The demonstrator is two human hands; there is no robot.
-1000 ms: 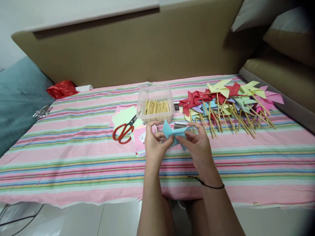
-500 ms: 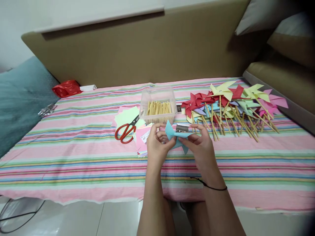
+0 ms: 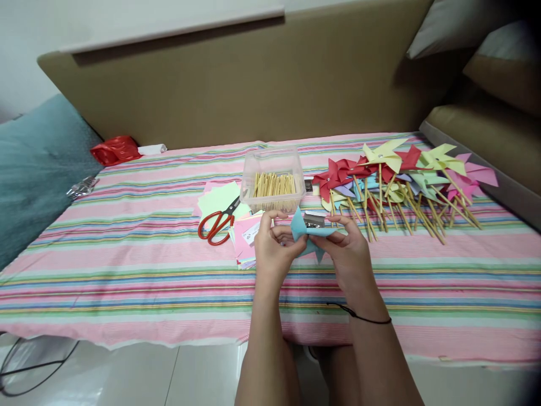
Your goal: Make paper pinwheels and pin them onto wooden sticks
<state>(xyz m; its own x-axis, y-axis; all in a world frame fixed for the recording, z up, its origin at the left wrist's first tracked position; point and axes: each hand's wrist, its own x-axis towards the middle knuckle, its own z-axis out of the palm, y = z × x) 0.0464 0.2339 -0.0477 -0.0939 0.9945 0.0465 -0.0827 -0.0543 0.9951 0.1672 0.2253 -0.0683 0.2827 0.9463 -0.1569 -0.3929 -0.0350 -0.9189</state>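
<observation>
Between my two hands is a light blue paper pinwheel [image 3: 299, 225] with folded blades and no stick visible on it. My left hand [image 3: 276, 245] pinches its left side between thumb and fingers. On the other side, my right hand [image 3: 344, 245] grips the lower right part, thumb in front. Just behind the paper lies a small box of shiny metal pins [image 3: 313, 220], partly covered by it. A clear plastic box [image 3: 273, 201] of short wooden sticks [image 3: 274, 185] stands beyond my hands. Left of my left hand lie pastel paper sheets [image 3: 243, 239].
Red-handled scissors [image 3: 215, 227] rest on green paper [image 3: 220, 197]. Finished pinwheels on sticks [image 3: 382, 155] are heaped at the right. A red plastic bag [image 3: 116, 151] sits at the far left by a teal cushion [image 3: 38, 158]. Striped cloth [image 3: 147, 282] covers the seat.
The blue pinwheel has turned slightly, and its upper left blade has shifted to the right. Both hands keep their hold in nearly the same place.
</observation>
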